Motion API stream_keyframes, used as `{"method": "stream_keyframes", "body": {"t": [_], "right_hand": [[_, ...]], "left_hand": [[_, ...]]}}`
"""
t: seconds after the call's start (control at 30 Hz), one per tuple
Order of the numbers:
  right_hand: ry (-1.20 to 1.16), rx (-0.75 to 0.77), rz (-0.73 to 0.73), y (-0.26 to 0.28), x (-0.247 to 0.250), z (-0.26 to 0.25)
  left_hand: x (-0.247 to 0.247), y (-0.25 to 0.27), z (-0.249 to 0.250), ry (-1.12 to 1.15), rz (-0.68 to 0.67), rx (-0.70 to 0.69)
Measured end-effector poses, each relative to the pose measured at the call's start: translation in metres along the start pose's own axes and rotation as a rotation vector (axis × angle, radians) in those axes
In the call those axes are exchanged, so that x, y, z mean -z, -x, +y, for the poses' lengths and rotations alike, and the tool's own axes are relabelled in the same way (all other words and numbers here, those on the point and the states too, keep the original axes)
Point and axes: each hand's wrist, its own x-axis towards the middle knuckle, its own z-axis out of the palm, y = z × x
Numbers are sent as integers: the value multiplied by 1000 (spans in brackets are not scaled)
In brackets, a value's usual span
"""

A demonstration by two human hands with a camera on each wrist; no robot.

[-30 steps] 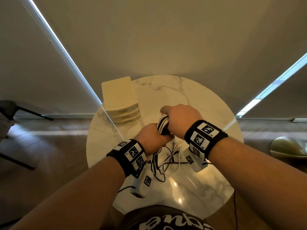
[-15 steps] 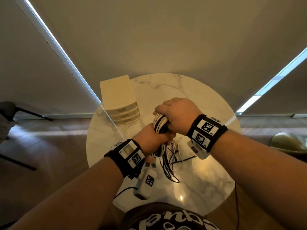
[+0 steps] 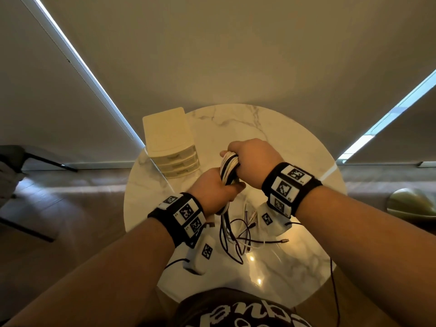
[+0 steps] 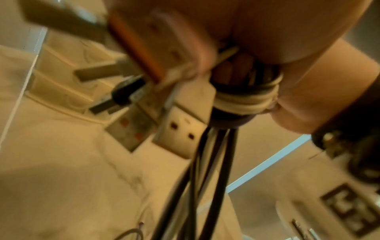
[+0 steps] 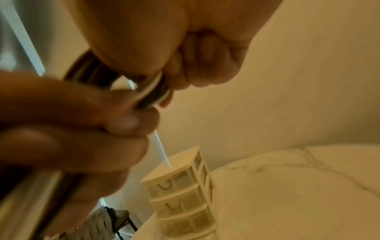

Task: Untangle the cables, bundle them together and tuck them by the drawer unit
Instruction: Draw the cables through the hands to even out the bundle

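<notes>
A bundle of black and white cables [image 3: 228,167] is held above the round marble table [image 3: 278,142]. My right hand [image 3: 251,159] grips the upper loop of the bundle [image 5: 152,92]. My left hand [image 3: 213,192] grips it lower down, where white and dark turns wrap the cables [image 4: 244,99]. Loose cable tails [image 3: 238,234] hang from the left hand onto the table, several ending in plugs. USB plugs [image 4: 180,129] dangle close under the left palm. The cream drawer unit [image 3: 168,142] stands at the table's back left, also in the right wrist view [image 5: 185,194].
A dark chair [image 3: 26,161] stands on the floor at the left. A rounded greenish object [image 3: 412,204] sits at the right. Blinds with bright gaps fill the wall behind. A thin dark cable [image 3: 333,286] hangs off the table's right front edge.
Both hands have lifted the bundle a little and shifted it back. The loose tails have swung and spread wider on the table. The grips are unchanged.
</notes>
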Motion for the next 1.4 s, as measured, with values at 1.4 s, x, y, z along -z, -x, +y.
{"method": "stream_keyframes", "body": {"t": [1.4], "right_hand": [[-648, -4, -280, 33, -69, 32]], "left_hand": [[43, -17, -8, 1245, 98, -25]]}}
